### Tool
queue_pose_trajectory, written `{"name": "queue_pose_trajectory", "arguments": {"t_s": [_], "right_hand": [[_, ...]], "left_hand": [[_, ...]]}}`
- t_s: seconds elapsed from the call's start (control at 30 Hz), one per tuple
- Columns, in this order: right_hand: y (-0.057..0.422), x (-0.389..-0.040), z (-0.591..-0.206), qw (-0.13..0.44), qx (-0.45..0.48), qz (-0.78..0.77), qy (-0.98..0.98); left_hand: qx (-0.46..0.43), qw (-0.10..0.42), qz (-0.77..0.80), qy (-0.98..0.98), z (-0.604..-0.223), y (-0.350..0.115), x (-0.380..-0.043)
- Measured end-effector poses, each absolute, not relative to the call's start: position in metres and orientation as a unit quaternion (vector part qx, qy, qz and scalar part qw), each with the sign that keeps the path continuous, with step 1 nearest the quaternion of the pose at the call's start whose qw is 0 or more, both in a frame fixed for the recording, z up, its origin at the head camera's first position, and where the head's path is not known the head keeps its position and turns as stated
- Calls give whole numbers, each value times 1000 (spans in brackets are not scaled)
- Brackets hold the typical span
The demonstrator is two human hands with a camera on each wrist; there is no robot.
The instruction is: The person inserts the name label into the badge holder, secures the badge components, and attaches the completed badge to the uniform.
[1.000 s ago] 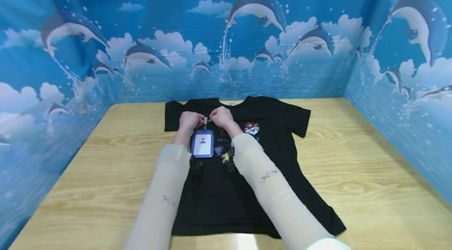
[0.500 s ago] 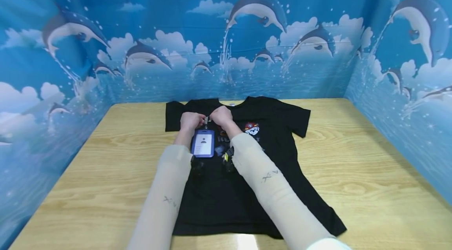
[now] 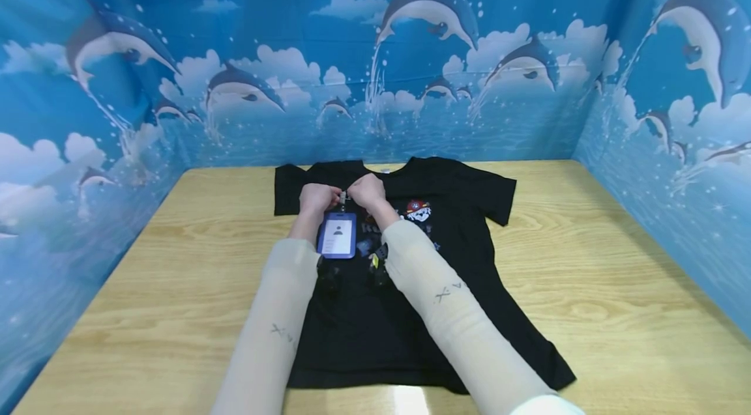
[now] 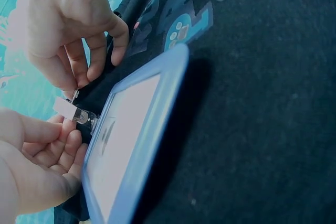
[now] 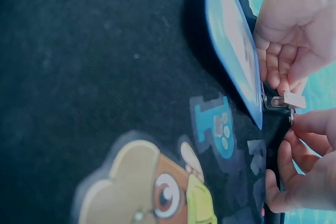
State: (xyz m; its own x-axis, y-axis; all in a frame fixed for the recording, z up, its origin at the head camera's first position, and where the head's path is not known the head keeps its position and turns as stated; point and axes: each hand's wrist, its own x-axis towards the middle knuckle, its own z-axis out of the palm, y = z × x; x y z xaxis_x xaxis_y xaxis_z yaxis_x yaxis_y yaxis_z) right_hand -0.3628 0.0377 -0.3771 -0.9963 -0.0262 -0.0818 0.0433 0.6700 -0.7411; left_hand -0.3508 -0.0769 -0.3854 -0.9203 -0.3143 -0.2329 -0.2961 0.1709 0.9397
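A blue-framed ID badge holder (image 3: 337, 236) lies over the chest of a black T-shirt (image 3: 375, 337). From its top extends a metal badge clip (image 4: 82, 116) with a pale flat tab and a thin pin (image 5: 292, 115). My left hand (image 3: 317, 199) pinches the clip, fingertips at its side. Just to the right, my right hand (image 3: 368, 192) pinches the pin between thumb and forefinger. Its other fingers rest along a raised fold of the shirt. In both wrist views the badge holder stands tilted above the cloth, casting a shadow on it.
The shirt is spread on a wood-grain table (image 3: 193, 285), collar toward the back. Cartoon prints (image 3: 418, 210) cover its chest. A dolphin-patterned curtain (image 3: 328, 102) encloses the back and both sides. Small dark wrist cameras (image 3: 328, 278) hang beneath the wrists.
Both hands stay at the clip with the same hold and have barely moved. The head view has shifted slightly.
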Motion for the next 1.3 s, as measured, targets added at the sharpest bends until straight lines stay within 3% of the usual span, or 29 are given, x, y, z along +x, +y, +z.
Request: {"name": "queue_pose_trajectory", "arguments": {"t_s": [0.43,0.9,1.13,1.3], "right_hand": [[38,-364,-377,76,9,-432,899],[49,-359,-376,97,-63,-438,891],[51,-360,-376,104,-55,-407,906],[51,-362,-376,142,-29,-374,916]], "left_hand": [[198,-4,-622,-758,-385,-76,-351],[68,-57,-566,-820,-384,-80,-347],[63,-34,-544,-836,-384,-78,-347],[71,-23,-536,-841,-384,-76,-346]]}}
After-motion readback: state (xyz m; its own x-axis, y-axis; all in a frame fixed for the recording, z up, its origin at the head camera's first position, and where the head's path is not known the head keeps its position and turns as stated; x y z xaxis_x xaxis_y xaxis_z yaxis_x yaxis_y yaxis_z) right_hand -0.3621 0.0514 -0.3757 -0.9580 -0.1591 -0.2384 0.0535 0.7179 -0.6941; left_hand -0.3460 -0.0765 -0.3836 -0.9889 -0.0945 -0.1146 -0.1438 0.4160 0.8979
